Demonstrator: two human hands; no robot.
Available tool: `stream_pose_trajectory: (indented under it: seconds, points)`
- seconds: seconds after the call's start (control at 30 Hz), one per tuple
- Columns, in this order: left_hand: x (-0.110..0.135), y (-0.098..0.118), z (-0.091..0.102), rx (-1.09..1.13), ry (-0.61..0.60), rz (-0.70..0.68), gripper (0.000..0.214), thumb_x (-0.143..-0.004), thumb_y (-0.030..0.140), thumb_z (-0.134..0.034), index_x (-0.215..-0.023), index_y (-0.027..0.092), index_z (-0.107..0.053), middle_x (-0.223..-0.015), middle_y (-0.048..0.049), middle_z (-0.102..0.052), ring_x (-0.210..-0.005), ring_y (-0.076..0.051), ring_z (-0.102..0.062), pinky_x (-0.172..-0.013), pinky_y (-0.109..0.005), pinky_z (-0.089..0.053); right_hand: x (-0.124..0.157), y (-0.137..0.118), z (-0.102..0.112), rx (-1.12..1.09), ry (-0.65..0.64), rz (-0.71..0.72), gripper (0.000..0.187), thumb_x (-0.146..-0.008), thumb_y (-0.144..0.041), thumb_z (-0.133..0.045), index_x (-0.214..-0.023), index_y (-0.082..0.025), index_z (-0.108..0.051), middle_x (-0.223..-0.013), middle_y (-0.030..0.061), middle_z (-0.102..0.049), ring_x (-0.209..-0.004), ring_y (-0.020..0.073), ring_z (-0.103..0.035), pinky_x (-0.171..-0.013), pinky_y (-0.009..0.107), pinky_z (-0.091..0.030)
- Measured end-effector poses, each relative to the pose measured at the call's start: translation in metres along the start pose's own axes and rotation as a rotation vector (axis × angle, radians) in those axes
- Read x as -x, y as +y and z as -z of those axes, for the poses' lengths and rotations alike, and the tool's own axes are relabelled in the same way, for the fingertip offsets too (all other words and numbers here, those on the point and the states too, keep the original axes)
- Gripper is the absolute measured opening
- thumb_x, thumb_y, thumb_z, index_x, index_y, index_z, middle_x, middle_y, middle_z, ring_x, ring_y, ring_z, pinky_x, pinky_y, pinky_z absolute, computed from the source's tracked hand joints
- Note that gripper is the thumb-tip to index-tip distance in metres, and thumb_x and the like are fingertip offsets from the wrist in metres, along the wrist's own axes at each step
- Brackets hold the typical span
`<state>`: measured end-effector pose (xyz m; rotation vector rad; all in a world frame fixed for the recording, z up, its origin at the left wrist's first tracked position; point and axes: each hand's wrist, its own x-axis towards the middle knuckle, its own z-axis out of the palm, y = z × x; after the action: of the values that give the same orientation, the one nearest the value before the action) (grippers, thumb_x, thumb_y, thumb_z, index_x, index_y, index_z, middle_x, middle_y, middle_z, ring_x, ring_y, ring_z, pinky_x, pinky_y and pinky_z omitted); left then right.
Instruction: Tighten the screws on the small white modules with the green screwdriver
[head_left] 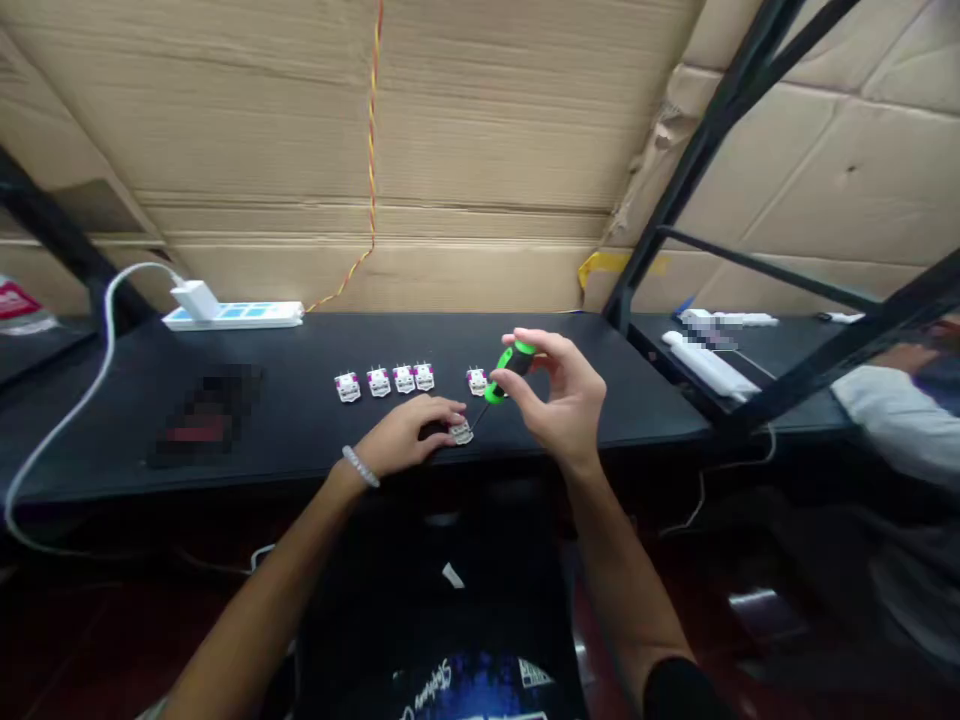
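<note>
A green and black screwdriver (510, 370) is gripped in my right hand (564, 400), its shaft slanting down to the left. The tip meets a small white part (461, 431) near the table's front edge. My left hand (409, 435), with a pale bracelet at the wrist, pinches that part between thumb and fingers. Similar small white and purple parts with metal prongs stand behind the hands: one at the left (347, 387), one beside it (379, 381), a close pair (414, 377), and one (477, 381) left of the screwdriver handle.
A white power strip (247, 316) with a plugged-in charger (196, 299) and white cable lies at the back left of the black table (300, 440). A blurred dark object (206, 415) is on the left. Black metal frame bars (675, 190) rise at the right, where another person's sleeve (892, 415) shows.
</note>
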<state>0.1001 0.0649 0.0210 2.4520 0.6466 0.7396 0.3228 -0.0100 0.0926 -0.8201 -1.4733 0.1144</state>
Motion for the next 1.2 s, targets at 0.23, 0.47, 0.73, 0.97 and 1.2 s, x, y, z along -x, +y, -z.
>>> stream_pose_trajectory:
  seconds: [0.23,0.47,0.73,0.97,1.2]
  points:
    - [-0.0001,0.0009,-0.0011,0.007,0.004,-0.011,0.019,-0.096,0.031,-0.070,-0.112,0.021,-0.075,-0.133,-0.0098,-0.074,-0.124,-0.027,-0.068,-0.111,-0.046,-0.052,0.0009,-0.0046,0.0028,0.003,-0.042,0.003,0.031,-0.097,-0.031,-0.068,-0.128,-0.029,-0.068,-0.133,0.0089,-0.063,-0.115,0.0249,-0.068,-0.092,0.041,-0.062]
    - [0.0003,0.0021,-0.0021,0.018,0.018,-0.018,0.019,-0.096,0.031,-0.071,-0.111,0.021,-0.075,-0.131,-0.0101,-0.075,-0.122,-0.026,-0.068,-0.109,-0.044,-0.053,0.0011,-0.0040,0.0020,0.031,-0.049,-0.012,0.036,-0.101,-0.030,-0.061,-0.137,-0.028,-0.066,-0.124,0.0091,-0.068,-0.106,0.0235,-0.069,-0.095,0.044,-0.060]
    - [0.0009,0.0008,-0.0029,0.027,0.022,-0.010,0.019,-0.095,0.029,-0.073,-0.112,0.021,-0.076,-0.133,-0.0106,-0.074,-0.124,-0.027,-0.067,-0.111,-0.043,-0.051,0.0019,-0.0019,0.0001,0.124,0.028,0.001,0.038,-0.092,-0.032,-0.075,-0.130,-0.032,-0.071,-0.115,0.0065,-0.065,-0.095,0.0215,-0.067,-0.085,0.040,-0.061]
    - [0.0012,-0.0003,-0.0032,0.030,0.018,-0.006,0.020,-0.094,0.027,-0.073,-0.113,0.020,-0.076,-0.133,-0.0106,-0.074,-0.125,-0.026,-0.067,-0.111,-0.044,-0.051,-0.0006,-0.0018,0.0015,0.122,0.002,-0.006,0.039,-0.092,-0.035,-0.075,-0.130,-0.028,-0.070,-0.115,0.0069,-0.066,-0.096,0.0218,-0.066,-0.082,0.038,-0.059]
    - [0.0012,0.0011,-0.0032,0.035,0.021,-0.006,0.019,-0.094,0.028,-0.074,-0.111,0.020,-0.075,-0.131,-0.0111,-0.075,-0.122,-0.026,-0.069,-0.109,-0.044,-0.052,-0.0002,-0.0022,0.0041,0.060,-0.071,-0.044,0.042,-0.102,-0.029,-0.057,-0.144,-0.030,-0.061,-0.120,0.0076,-0.068,-0.099,0.0223,-0.067,-0.090,0.042,-0.057]
